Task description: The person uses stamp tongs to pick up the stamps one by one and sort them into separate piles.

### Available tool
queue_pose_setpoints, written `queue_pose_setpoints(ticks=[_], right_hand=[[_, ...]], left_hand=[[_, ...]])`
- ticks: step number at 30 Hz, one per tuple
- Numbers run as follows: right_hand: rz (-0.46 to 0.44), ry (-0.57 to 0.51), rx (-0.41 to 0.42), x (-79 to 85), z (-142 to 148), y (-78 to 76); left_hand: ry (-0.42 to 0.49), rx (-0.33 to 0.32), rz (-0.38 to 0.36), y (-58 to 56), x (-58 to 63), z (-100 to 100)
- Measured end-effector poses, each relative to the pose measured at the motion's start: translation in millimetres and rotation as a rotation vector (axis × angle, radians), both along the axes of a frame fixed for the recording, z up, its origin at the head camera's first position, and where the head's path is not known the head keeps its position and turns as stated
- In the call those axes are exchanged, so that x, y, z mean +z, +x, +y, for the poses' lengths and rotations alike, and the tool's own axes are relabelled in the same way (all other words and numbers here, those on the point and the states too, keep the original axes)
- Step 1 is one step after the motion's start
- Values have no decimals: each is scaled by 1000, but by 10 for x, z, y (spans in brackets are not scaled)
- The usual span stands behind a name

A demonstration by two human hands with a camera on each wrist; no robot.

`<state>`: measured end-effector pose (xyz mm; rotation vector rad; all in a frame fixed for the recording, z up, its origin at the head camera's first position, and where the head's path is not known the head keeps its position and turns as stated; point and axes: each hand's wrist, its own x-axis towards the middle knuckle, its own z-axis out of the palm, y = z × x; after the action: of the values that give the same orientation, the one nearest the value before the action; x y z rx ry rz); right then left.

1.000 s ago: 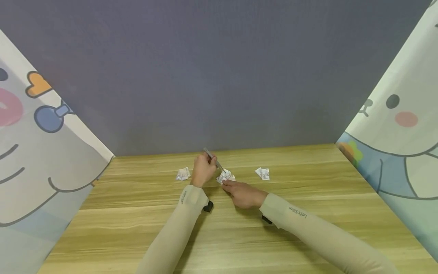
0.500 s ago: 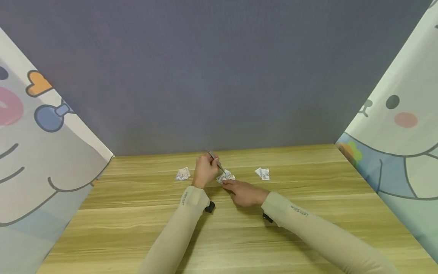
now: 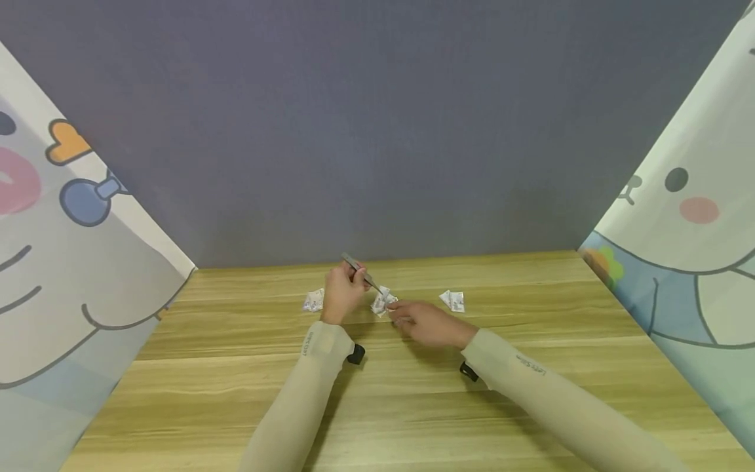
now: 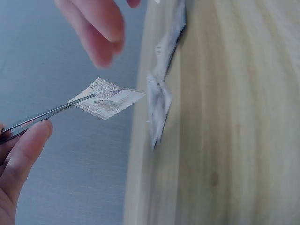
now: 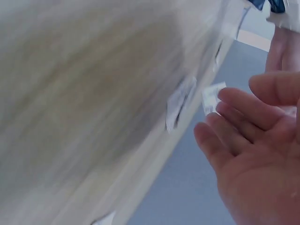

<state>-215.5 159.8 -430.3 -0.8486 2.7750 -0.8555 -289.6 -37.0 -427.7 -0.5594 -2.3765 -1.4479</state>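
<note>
My left hand (image 3: 344,293) grips metal tweezers (image 4: 54,111), their tips pinching one postage stamp (image 4: 110,102) with perforated edges. In the left wrist view this stamp is raised off the table. Beneath and beside it, a small pile of stamps (image 3: 379,307) lies on the wood. My right hand (image 3: 433,326) reaches in from the right of that pile; in the right wrist view its fingers (image 5: 229,133) are loosely bent and hold nothing. That view also shows a stamp (image 5: 211,97) just past those fingertips. The stamps' printing is mostly too small to read.
Two more groups of stamps lie on the wooden table (image 3: 407,406): a left group (image 3: 314,300) close to my left forearm and a right group (image 3: 454,301). A grey wall (image 3: 377,131) stands behind the table, with cartoon-printed panels (image 3: 678,216) at the sides.
The tweezers have moved slightly left and up, and a stamp is now lifted in their tips. My right hand has drawn its fingers off the middle pile and shifted a little right.
</note>
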Motion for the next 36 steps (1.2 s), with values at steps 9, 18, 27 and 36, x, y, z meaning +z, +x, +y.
queue_pose_setpoints(ticks=[9, 18, 27, 36], right_hand=[[10, -48, -130, 200, 301, -10], [95, -32, -206, 307, 606, 19], [150, -11, -287, 288, 863, 47], [148, 24, -329, 329, 997, 71]], left_hand=[[83, -67, 42, 30, 79, 14], [136, -89, 100, 62, 180, 260], [163, -98, 76, 84, 176, 551], [188, -104, -6, 58, 64, 874]])
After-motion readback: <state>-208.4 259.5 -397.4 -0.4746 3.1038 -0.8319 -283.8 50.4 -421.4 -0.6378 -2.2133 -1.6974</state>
